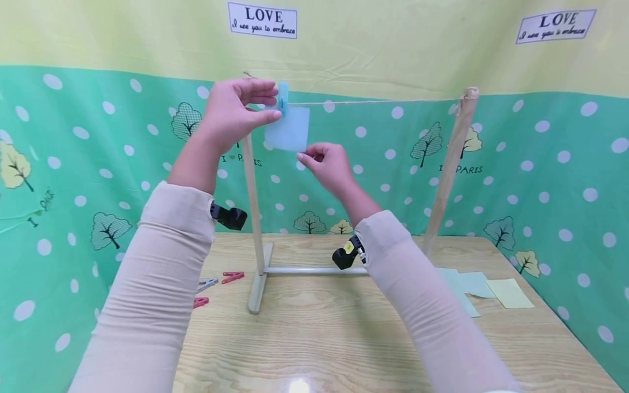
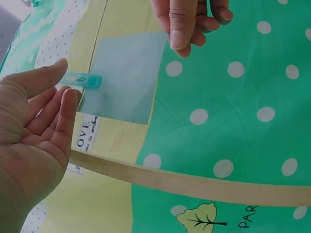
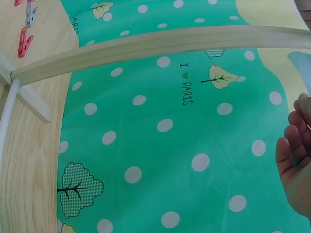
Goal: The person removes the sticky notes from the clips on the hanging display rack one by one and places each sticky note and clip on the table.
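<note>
A square light-blue paper sheet hangs at the left end of a string. A blue clothespin sits over the string at the sheet's top edge. My left hand is right beside the clothespin; in the left wrist view its thumb and fingers stand apart on either side of the clothespin's outer end. With thumb and forefinger, my right hand pinches the sheet's lower right corner. Only part of the right hand shows at the edge of the right wrist view.
The string runs between a left wooden post and a right wooden post, joined below by a white bar. Pink clothespins and a grey one lie at left. Blue sheets and a yellow sheet lie at right.
</note>
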A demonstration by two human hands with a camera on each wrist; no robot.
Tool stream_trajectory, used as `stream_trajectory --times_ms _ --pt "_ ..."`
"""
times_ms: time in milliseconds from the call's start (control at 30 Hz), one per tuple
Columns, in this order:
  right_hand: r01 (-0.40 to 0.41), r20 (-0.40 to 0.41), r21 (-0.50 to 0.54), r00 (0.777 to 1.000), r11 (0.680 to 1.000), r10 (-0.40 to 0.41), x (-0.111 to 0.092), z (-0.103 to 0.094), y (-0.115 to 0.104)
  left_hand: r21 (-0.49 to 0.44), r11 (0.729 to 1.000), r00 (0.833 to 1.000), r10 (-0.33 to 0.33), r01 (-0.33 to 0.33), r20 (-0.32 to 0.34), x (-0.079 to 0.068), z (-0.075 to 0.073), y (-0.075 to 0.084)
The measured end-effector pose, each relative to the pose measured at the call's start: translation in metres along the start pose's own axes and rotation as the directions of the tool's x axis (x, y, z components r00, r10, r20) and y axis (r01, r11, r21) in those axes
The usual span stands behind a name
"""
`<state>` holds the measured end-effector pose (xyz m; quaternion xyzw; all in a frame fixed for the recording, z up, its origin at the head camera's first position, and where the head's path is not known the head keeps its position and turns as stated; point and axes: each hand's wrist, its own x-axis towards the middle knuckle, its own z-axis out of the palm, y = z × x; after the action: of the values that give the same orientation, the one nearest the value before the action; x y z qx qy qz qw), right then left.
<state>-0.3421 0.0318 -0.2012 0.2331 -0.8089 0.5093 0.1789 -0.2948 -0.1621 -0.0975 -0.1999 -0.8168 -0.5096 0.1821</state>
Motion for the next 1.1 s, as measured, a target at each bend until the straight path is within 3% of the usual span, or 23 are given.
stream_trajectory --times_ms 367,600,833,1100 --pt "-0.011 0.003 0.132 1.000 0.991 0.011 -0.003 -0.003 -0.003 0.071 0.997 1.000 -0.009 0.009 -0.002 0.002 0.005 0.009" --pt "-0.008 0.043 0.286 0.999 0.958 -0.005 -0.008 -0.004 -0.003 0.045 0.999 1.000 -0.006 0.007 -0.021 0.002 0.007 0.009" --pt "0.002 0.022 0.255 1.000 0.967 -0.008 -0.009 -0.001 -0.003 0.042 0.999 0.999 -0.020 0.022 -0.039 0.002 0.009 0.008" --pt "-0.012 0.019 0.251 1.000 0.968 0.007 -0.010 -0.002 -0.002 0.089 0.996 1.000 -0.004 0.004 -0.008 0.004 0.012 0.007"
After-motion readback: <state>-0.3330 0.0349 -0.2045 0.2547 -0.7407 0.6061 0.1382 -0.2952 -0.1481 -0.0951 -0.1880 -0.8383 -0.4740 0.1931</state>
